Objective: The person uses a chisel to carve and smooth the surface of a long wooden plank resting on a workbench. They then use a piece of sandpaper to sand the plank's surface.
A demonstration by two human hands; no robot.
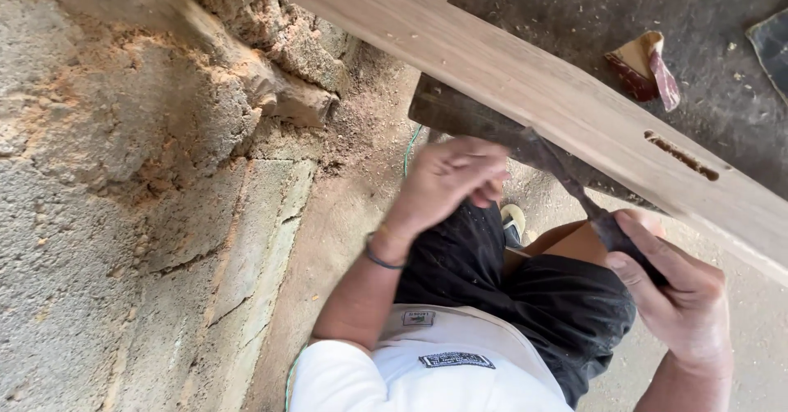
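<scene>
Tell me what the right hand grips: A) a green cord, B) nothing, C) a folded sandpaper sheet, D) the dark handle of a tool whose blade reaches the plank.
D: the right hand closes round the dark handle of a tool that runs up to the plank.

The person wears a white shirt (427,371) with small patches, black shorts (525,289), and a thin dark wristband (382,260).
</scene>
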